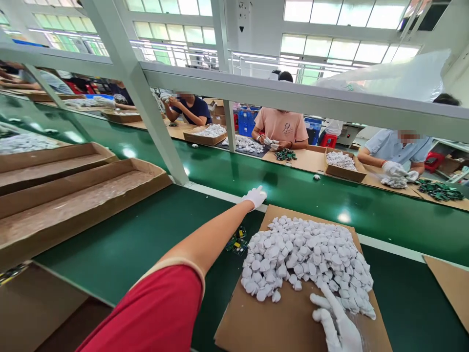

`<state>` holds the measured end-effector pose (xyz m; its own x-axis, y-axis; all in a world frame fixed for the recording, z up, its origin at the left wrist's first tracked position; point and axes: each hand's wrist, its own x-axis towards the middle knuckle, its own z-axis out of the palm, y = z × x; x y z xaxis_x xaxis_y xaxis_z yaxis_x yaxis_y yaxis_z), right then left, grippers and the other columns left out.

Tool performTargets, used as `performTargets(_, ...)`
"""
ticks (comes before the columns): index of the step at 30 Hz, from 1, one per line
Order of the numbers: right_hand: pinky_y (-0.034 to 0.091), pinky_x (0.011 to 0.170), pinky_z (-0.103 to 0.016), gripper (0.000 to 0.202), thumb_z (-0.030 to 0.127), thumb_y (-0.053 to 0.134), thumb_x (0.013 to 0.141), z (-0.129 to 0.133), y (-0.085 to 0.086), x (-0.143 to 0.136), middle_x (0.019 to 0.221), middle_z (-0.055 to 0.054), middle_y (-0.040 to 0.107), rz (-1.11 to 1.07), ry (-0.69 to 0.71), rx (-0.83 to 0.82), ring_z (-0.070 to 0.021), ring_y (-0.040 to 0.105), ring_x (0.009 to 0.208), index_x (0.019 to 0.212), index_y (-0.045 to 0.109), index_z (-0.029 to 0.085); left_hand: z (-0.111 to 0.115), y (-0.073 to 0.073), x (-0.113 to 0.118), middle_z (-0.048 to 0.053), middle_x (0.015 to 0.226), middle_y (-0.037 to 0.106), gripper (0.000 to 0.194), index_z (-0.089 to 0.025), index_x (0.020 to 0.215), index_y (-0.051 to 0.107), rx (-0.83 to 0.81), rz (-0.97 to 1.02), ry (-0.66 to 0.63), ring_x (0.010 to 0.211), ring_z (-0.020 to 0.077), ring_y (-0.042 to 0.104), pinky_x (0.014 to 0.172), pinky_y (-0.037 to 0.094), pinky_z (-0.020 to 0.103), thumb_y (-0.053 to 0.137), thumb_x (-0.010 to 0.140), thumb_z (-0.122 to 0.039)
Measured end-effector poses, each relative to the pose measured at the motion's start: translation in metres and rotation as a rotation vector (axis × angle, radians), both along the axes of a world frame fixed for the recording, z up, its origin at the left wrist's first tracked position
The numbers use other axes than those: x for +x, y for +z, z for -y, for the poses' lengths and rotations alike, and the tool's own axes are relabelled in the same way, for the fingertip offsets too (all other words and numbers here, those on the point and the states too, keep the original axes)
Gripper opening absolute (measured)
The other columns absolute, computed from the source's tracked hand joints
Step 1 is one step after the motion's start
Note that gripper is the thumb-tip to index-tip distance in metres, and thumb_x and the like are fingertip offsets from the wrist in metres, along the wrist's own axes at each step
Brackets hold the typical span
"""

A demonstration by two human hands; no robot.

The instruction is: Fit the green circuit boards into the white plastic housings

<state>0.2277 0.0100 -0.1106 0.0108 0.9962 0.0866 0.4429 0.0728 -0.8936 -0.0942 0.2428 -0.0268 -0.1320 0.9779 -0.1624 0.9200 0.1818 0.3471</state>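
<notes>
My left hand (pixel 255 197), in a white glove, reaches out over the near edge of the green conveyor belt (pixel 220 168). Its fingers look bent together, and what they hold, if anything, is hidden. My right hand (pixel 339 320), also white-gloved, is open with fingers apart. It is at the front edge of a large heap of small white rounded pieces (pixel 308 249), its index finger reaching the heap. Beneath the heap lies a cardboard sheet (pixel 256 318). Several green circuit boards (pixel 237 242) with yellow parts lie left of the sheet, partly behind my left forearm.
Long cardboard trays (pixel 84 195) stand at the left. A pale metal frame (pixel 146 107) rises between me and the belt, its beam crossing overhead. Several people work across the belt, among them one in a pink shirt (pixel 282 127). A white piece (pixel 317 177) rests on the belt.
</notes>
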Motion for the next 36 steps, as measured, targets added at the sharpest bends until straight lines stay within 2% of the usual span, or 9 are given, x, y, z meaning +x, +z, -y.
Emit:
performTargets(3, 0.053, 0.065, -0.020, 0.052, 0.052, 0.042, 0.087, 0.000, 0.007, 0.002, 0.101, -0.006, 0.070, 0.051, 0.027, 0.009, -0.0153, 0.066, 0.071, 0.128, 0.049, 0.020, 0.024, 0.007, -0.011, 0.010, 0.135, 0.044, 0.047, -0.024, 0.130, 0.043, -0.024, -0.041, -0.140, 0.123, 0.0292, 0.039, 0.099, 0.033, 0.047, 0.044, 0.086, -0.040)
performTargets(8, 0.055, 0.068, -0.022, 0.050, 0.051, 0.043, 0.086, -0.003, 0.009, 0.005, 0.100, -0.006, 0.071, 0.121, 0.071, 0.014, -0.0160, 0.067, 0.073, 0.125, 0.052, 0.020, 0.103, 0.020, -0.033, 0.003, 0.136, 0.048, 0.033, -0.030, 0.104, 0.065, -0.122, -0.099, -0.425, 0.133, 0.0322, 0.027, 0.106, 0.017, 0.051, 0.060, 0.072, -0.033)
performTargets(12, 0.056, 0.073, -0.023, 0.045, 0.048, 0.043, 0.087, -0.005, 0.010, 0.006, 0.105, -0.005, 0.070, 0.199, 0.123, 0.003, -0.0165, 0.068, 0.081, 0.121, 0.055, 0.021, 0.147, 0.009, -0.035, 0.011, 0.146, 0.032, 0.061, -0.029, 0.118, 0.057, -0.095, -0.266, -0.488, 0.137, 0.0372, 0.013, 0.104, 0.003, 0.061, 0.071, 0.058, -0.032)
performTargets(18, 0.056, 0.079, -0.028, 0.039, 0.041, 0.043, 0.088, 0.000, 0.013, 0.005, 0.103, -0.005, 0.071, 0.279, 0.114, 0.095, -0.0180, 0.068, 0.086, 0.116, 0.059, 0.020, 0.154, -0.016, -0.020, 0.010, 0.146, 0.032, 0.053, -0.031, 0.115, 0.061, 0.027, -0.328, -0.412, 0.136, 0.0385, 0.015, 0.103, 0.001, 0.062, 0.069, 0.063, -0.036)
performTargets(23, 0.056, 0.077, -0.028, 0.035, 0.032, 0.042, 0.088, 0.003, 0.014, 0.003, 0.099, -0.006, 0.072, 0.303, 0.118, 0.203, -0.0180, 0.068, 0.085, 0.115, 0.060, 0.018, 0.159, -0.015, -0.025, 0.009, 0.143, 0.038, 0.041, -0.025, 0.101, 0.065, 0.198, -0.201, -0.330, 0.136, 0.0371, 0.017, 0.106, 0.005, 0.059, 0.069, 0.061, -0.029)
performTargets(26, 0.054, 0.081, -0.028, 0.034, 0.028, 0.042, 0.088, 0.000, 0.018, -0.006, 0.104, -0.006, 0.069, 0.407, 0.146, 0.297, -0.0185, 0.066, 0.094, 0.114, 0.061, 0.020, 0.172, -0.005, -0.024, 0.011, 0.141, 0.041, 0.037, -0.020, 0.098, 0.062, 0.330, 0.040, -0.196, 0.136, 0.0364, 0.018, 0.107, 0.014, 0.055, 0.067, 0.062, -0.028)
performTargets(29, 0.051, 0.081, -0.030, 0.037, 0.024, 0.042, 0.087, -0.008, 0.023, -0.024, 0.112, -0.007, 0.064, 0.619, 0.199, 0.345, -0.0200, 0.063, 0.095, 0.120, 0.057, 0.022, 0.192, 0.007, -0.008, 0.012, 0.127, 0.053, 0.037, -0.019, 0.098, 0.054, 0.381, 0.541, -0.102, 0.124, 0.0304, 0.041, 0.101, 0.031, 0.048, 0.066, 0.065, -0.031)
performTargets(32, 0.049, 0.072, -0.030, 0.040, 0.025, 0.048, 0.084, -0.015, 0.027, -0.041, 0.109, -0.009, 0.061, 0.841, 0.186, 0.303, -0.0210, 0.063, 0.086, 0.123, 0.055, 0.024, 0.215, 0.012, 0.021, 0.004, 0.087, 0.064, 0.040, -0.018, 0.099, 0.047, 0.173, 1.159, -0.066, 0.080, 0.0193, 0.063, 0.074, 0.048, 0.035, 0.067, 0.068, -0.035)
performTargets(36, 0.044, 0.068, -0.026, 0.027, 0.026, 0.051, 0.085, -0.019, 0.027, -0.048, 0.098, -0.005, 0.060, 0.906, 0.209, 0.262, -0.0173, 0.062, 0.079, 0.109, 0.062, 0.028, 0.242, 0.000, 0.060, -0.003, 0.067, 0.055, 0.040, -0.016, 0.091, 0.049, -0.114, 1.670, -0.037, 0.050, 0.0082, 0.055, 0.050, 0.040, 0.020, 0.070, 0.067, -0.042)
